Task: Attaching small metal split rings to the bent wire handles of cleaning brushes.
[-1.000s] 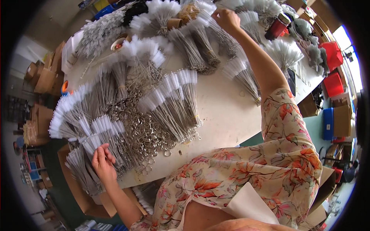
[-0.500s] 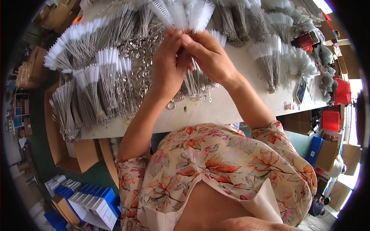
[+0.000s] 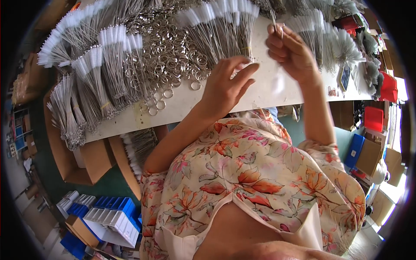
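My right hand [image 3: 289,50] is closed, raised over the table's near part, with thin wire ends sticking up from its fingers. Below it hangs a white blurred bristle head [image 3: 278,84], so it seems to grip a wire-stemmed brush. My left hand [image 3: 229,82] has its fingers apart and holds nothing that I can see. It hovers by the lower wire ends of a bundle of white-bristled brushes [image 3: 247,30] lying on the table. Left of that bundle spreads a heap of shiny metal split rings [image 3: 173,52], with a few loose rings [image 3: 160,105] at its near side.
More brush bundles [image 3: 115,60] lie along the table's left, others [image 3: 318,39] on its right beside a dark phone-like slab [image 3: 345,77]. An open cardboard box [image 3: 93,167] stands under the table's left edge. Blue and white bins [image 3: 113,216] sit at lower left.
Both hands were together holding up white brush heads; now they are apart. My right hand has moved right, my left hand down toward me. A brush bundle lies on the table between them.
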Action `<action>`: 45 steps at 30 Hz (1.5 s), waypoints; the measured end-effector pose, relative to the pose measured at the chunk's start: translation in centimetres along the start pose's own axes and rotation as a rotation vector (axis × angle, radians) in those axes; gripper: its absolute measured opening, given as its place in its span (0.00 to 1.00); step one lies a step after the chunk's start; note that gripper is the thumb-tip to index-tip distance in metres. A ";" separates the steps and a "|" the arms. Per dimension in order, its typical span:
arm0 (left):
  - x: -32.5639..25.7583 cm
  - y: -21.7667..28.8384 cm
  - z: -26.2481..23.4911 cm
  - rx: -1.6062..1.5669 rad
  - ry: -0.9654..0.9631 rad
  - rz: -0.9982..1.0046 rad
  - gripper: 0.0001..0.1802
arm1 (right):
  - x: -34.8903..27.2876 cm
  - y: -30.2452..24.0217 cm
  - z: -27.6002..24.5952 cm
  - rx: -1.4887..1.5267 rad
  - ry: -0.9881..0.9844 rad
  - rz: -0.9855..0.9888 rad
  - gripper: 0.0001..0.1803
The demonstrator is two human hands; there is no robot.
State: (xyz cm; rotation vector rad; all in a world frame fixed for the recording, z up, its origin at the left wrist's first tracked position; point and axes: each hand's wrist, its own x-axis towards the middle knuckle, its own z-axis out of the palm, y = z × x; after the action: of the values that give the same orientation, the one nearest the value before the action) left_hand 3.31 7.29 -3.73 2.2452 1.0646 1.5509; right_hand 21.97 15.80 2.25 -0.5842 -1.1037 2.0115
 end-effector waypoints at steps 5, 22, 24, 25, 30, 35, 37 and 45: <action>-4.7 -0.8 -0.9 -0.208 -0.149 -0.260 0.14 | -2.4 -3.8 -1.1 -2.064 -0.046 0.238 0.06; 0.1 -1.7 -6.2 0.008 -0.349 0.074 0.16 | -3.2 3.6 3.0 -0.891 -0.175 0.473 0.07; 2.4 -5.0 -7.5 0.244 -0.431 0.050 0.12 | -3.5 3.0 0.6 -1.614 -0.094 0.233 0.09; 2.5 -6.7 -8.1 0.292 -0.481 0.080 0.11 | -3.8 3.0 -0.1 -1.856 -0.102 0.235 0.08; 3.1 -8.6 -8.1 0.313 -0.667 0.130 0.10 | -4.5 5.0 -0.6 -1.634 -0.013 0.051 0.07; 2.9 -7.3 -8.6 0.155 -0.387 -0.156 0.07 | -0.7 3.9 3.2 -0.951 0.165 -0.014 0.10; 2.8 -6.1 -9.5 -0.176 -0.194 -0.576 0.05 | 1.3 2.3 5.1 -0.918 0.153 0.006 0.10; 3.0 -3.4 -10.7 0.119 0.037 -0.375 0.04 | 4.6 3.1 9.0 -0.703 0.041 -0.128 0.16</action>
State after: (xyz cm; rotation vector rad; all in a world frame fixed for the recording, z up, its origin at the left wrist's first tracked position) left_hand -7.02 9.33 1.13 1.9436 1.5212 1.4053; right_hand 11.77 13.84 4.15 -0.8687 -1.7811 1.4629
